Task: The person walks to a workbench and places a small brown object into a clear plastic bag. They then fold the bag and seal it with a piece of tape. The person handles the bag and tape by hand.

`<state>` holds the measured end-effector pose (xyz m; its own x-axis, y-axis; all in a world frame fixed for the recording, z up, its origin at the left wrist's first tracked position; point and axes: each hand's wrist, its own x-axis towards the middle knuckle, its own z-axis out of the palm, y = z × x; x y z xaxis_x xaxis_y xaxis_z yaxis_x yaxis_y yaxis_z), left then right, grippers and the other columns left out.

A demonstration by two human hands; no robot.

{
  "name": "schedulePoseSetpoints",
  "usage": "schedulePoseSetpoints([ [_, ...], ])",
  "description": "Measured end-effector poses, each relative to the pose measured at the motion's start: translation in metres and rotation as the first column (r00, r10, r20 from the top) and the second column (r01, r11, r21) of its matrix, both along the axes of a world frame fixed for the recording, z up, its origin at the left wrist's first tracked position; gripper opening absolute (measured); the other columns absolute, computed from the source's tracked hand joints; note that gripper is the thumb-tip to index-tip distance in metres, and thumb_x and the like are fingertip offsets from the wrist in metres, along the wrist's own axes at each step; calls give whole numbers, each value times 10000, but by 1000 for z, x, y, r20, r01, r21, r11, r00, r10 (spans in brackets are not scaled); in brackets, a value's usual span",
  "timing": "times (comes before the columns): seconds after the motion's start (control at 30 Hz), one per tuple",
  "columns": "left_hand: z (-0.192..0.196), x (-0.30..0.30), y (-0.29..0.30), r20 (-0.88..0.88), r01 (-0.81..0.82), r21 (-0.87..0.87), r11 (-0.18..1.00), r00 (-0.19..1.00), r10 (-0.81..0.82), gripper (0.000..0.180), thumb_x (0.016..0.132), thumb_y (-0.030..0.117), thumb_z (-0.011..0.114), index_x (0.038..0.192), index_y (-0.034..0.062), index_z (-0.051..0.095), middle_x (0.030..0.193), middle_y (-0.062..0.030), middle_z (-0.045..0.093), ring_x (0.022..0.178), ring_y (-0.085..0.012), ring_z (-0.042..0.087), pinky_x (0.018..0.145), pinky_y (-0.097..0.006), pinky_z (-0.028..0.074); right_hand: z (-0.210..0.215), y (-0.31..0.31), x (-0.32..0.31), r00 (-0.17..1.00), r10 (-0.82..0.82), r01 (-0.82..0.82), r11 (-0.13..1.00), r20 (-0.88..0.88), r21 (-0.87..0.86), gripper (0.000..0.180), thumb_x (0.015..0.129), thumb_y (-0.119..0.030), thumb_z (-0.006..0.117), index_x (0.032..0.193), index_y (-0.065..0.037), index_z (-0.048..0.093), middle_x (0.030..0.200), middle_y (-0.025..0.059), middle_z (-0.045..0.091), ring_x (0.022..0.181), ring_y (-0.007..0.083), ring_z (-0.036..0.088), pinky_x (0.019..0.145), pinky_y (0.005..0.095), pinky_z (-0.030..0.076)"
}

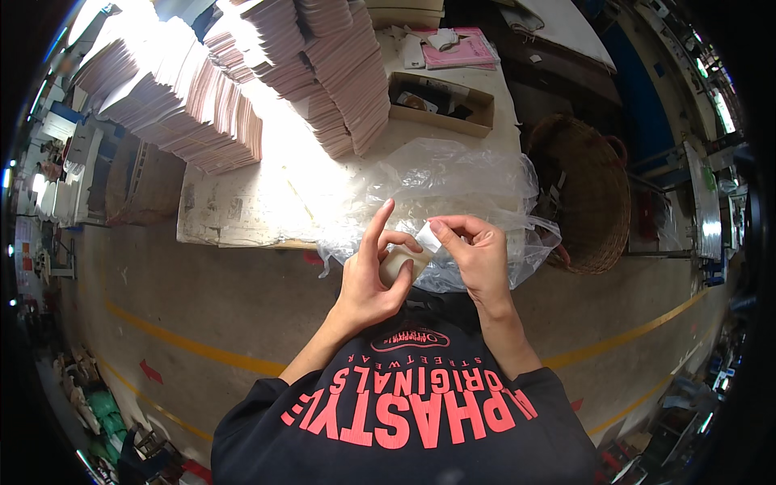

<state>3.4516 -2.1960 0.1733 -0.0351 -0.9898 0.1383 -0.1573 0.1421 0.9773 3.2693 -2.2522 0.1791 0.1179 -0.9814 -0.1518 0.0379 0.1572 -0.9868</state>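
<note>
My left hand [365, 283] grips a small cream-coloured roll [396, 263], which looks like tape or labels, between thumb and curled fingers; its index finger points up and away. My right hand [483, 260] pinches a small white strip [428, 238] by its upper corner, right beside the roll. Whether the strip is still joined to the roll I cannot tell. Beneath and beyond both hands, a crumpled clear plastic bag [473, 174] spreads over the near edge of the table [218, 212] and hangs down past it.
Tall stacks of pinkish paper sheets [347, 81] fill the table's left and back. An open cardboard box [449, 121] with dark items lies behind the bag, and a pink packet [461, 50] farther back. At the right stands a wicker basket [602, 202] on the floor.
</note>
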Motion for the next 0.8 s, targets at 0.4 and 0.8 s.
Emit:
schedulePoseSetpoints([
  [0.4, -4, -2, -2, -24, -91, 125, 988, 995, 95, 841, 931, 57, 694, 1645, 93, 251, 1099, -112, 759, 904, -226, 765, 812, -343, 590, 3, 4, 3, 982, -50, 22, 988, -182, -155, 144, 949, -88, 798, 1063, -3, 819, 918, 44, 749, 830, 77, 633, 769, 239, 486],
  [0.8, -3, -4, -2, 106, -149, 255, 955, 986, 125, 204, 981, 197, 736, 1118, 47, 736, 1096, -116, 766, 991, -241, 746, 876, -347, 565, 12, 8, 4, 948, -116, 28, 959, -298, -283, 144, 917, -88, 821, 1051, -36, 833, 900, 56, 727, 851, 110, 642, 786, 259, 505],
])
